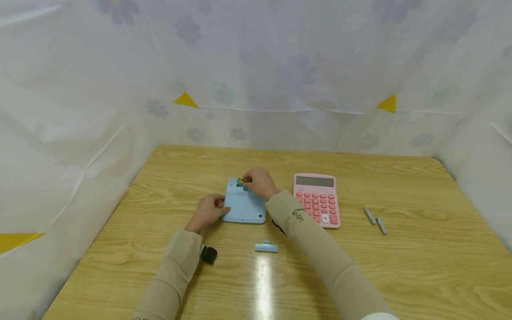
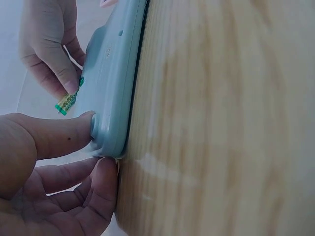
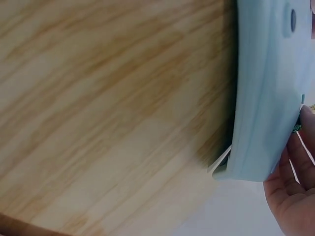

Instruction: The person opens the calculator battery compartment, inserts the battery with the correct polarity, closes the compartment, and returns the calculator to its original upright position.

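A light blue calculator [image 1: 242,208] lies back side up on the table, its battery compartment uncovered at the far end. My left hand [image 1: 209,210] grips its near left corner, thumb on the back and fingers against the side, as the left wrist view shows. Over the compartment, my right hand [image 1: 261,183] pinches a green and yellow battery [image 2: 66,104] between thumb and fingers. The battery sticks out at a slant in the left wrist view; how far it sits in the slot cannot be told. Nearer to me lies the small blue battery cover [image 1: 266,247].
To the right, a pink calculator [image 1: 316,202] lies keys up, partly behind my right sleeve. Farther right are two grey batteries [image 1: 376,221] side by side. The wooden table [image 1: 420,266] ends at white sheeting [image 1: 280,80] at the back and sides.
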`<action>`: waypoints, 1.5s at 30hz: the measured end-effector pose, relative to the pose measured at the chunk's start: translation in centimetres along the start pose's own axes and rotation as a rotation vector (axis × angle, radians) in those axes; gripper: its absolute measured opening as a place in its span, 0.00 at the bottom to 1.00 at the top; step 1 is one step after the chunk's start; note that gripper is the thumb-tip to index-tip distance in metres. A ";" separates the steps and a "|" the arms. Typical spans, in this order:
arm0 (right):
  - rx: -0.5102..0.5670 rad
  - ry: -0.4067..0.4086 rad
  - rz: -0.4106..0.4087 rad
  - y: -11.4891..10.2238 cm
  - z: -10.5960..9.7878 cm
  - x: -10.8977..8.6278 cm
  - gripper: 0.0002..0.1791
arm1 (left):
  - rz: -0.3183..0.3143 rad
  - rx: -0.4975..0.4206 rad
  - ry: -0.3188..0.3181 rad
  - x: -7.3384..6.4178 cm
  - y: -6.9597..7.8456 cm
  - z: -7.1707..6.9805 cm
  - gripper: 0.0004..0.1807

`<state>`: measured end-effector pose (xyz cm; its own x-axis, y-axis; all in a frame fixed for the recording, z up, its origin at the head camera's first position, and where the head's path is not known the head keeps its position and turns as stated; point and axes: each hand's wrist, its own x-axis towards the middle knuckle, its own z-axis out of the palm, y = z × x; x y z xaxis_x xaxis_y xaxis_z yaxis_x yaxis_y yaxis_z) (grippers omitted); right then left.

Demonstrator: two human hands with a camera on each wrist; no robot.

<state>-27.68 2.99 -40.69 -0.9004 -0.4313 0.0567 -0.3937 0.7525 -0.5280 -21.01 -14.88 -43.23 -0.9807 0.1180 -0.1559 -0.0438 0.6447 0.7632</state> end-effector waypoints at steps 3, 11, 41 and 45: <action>-0.034 -0.008 -0.004 -0.1 0.1 0.0 0.11 | 0.005 0.006 0.004 0.0 0.1 0.0 0.22; -0.138 -0.046 -0.036 -0.6 0.1 -0.1 0.13 | 0.006 0.002 0.013 -0.1 0.0 0.0 0.22; -0.247 0.052 -0.028 -0.9 0.7 0.1 0.08 | 0.014 -0.006 0.007 -0.1 0.2 0.0 0.22; -0.275 0.052 -0.038 -0.9 0.6 0.1 0.08 | 0.012 0.004 0.008 -0.1 0.2 0.0 0.21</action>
<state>-27.26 1.96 -40.68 -0.8896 -0.4410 0.1189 -0.4563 0.8462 -0.2752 -20.92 -14.76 -43.09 -0.9827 0.1197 -0.1412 -0.0310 0.6459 0.7628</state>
